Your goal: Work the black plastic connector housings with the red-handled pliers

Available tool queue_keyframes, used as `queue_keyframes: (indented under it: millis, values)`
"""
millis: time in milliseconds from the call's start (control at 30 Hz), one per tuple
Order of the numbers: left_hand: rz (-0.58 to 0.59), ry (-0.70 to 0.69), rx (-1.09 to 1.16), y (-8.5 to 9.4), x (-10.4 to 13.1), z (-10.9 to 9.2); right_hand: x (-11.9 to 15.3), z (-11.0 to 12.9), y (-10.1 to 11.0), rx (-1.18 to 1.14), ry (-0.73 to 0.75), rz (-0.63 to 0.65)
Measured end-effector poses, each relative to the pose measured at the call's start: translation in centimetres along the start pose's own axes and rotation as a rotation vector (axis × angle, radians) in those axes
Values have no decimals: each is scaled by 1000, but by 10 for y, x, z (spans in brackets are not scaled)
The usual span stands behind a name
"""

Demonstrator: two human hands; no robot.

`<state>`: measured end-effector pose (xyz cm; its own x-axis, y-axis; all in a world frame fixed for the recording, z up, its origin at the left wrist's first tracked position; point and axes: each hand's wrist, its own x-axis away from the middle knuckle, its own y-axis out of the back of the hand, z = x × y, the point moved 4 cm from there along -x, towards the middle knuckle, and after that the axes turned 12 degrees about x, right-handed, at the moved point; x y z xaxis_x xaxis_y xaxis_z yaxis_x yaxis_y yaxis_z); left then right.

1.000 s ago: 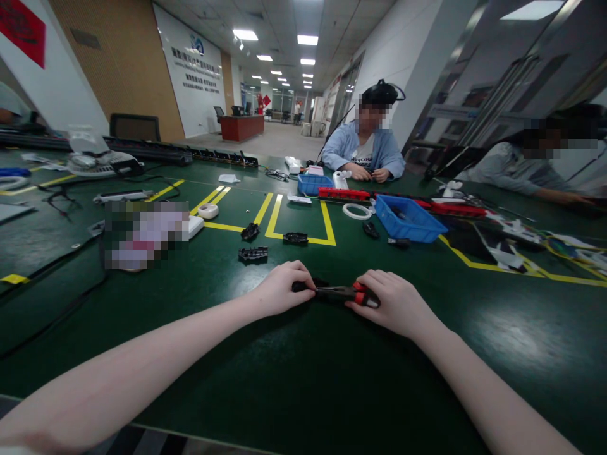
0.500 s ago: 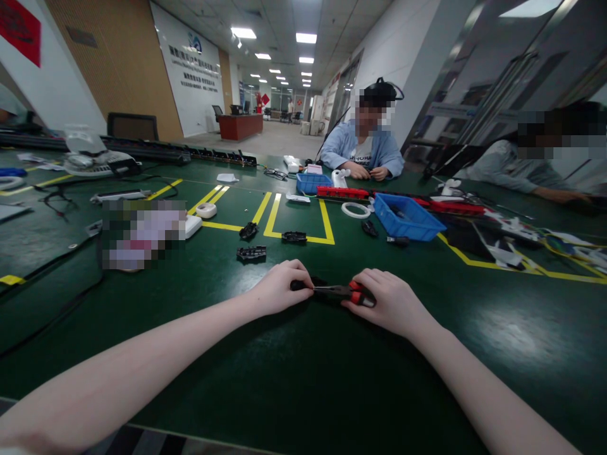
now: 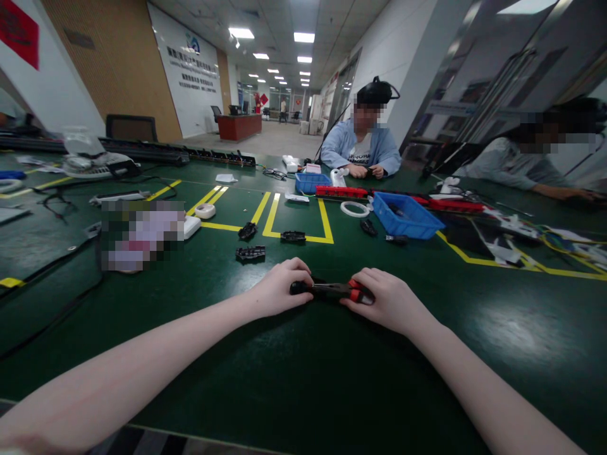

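Note:
My right hand (image 3: 389, 297) is wrapped around the red and black handles of a pair of long-nose pliers (image 3: 340, 289). Their narrow jaws point left and reach to the fingertips of my left hand (image 3: 279, 287). Those fingers pinch a small black part (image 3: 298, 287), whose far side is hidden behind the hand. Beyond my left hand lie several black plastic pieces on the green table: one ridged piece (image 3: 250, 253), another (image 3: 247, 230) behind it, and a third (image 3: 293, 236) by the yellow tape.
A blue bin (image 3: 408, 216) stands right of centre with small black parts (image 3: 368, 227) beside it. A phone (image 3: 145, 237) lies to the left, near a tape roll (image 3: 205, 210). Across the table sits a person in a blue shirt (image 3: 386, 148); another leans in at far right.
The view has shifted very slightly. Both hands keep almost the same place, with the pliers still meeting the black part at my left fingertips.

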<state>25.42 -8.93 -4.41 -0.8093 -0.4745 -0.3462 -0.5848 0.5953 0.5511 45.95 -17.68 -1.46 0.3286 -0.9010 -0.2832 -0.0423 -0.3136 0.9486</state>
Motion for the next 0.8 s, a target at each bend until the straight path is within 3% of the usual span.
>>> queue_keyframes:
  millis: [800]
  values:
    - [49, -18, -80, 1, -3, -5, -2, -3, 7, 64, 20, -34]
